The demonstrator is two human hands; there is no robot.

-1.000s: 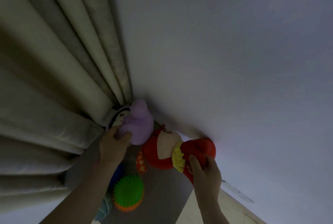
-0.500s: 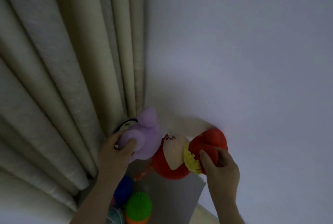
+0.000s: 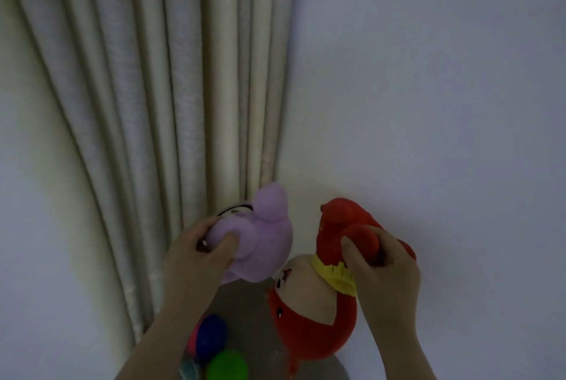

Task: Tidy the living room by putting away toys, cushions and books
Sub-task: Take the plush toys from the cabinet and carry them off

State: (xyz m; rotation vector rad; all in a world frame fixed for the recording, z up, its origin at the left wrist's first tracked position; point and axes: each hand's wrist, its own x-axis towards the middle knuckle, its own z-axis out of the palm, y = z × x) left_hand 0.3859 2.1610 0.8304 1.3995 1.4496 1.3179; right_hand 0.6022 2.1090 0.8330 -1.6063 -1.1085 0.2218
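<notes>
Near: holding purple plush (image 3: 266, 239) in left hand (image 3: 196, 257) and red doll (image 3: 309, 318) in right hand (image 3: 389, 272). Both held up clear of the grey surface (image 3: 251, 309) below. Side by side, very close at the doll's face; touching or just apart, cannot tell.

Handling (judgement):
- Light: carried one-handed each.
- Soft, stuffed: purple plush visibly dented under the thumb.
- Not fragile, not slippery; fuzzy pile, good friction.
- Probably floppy at the narrow parts. Expect swing from the doll's large head, hanging downward under the yellow collar (image 3: 333, 275).
- Best taken by a limb or the neck for a quick pinch, or round the body for control. Present holds judged adequate for a short carry and drop.

Left fingers (image 3: 196, 229): curled round a rounded lobe of purple plush, thumb sunk into its front. Narrow, wrapped on the toy.

Right fingers (image 3: 352, 254): curled round a red limb above the collar, thumb on the front. Narrow, wrapped on the toy.

Lower, past the forearms: green ball (image 3: 228, 366), spiky, with blue ball (image 3: 211, 338) just beside it and a pink bit (image 3: 192, 341) at its left. Lying on or in the grey surface; too dark to say bin or floor.

Behind purple plush: white patch with black rim (image 3: 235, 211). Possibly part of the plush; cannot tell.

Farthest: curtain (image 3: 153, 104), pleated, on the left; bare wall (image 3: 428, 73) on the right.
</notes>
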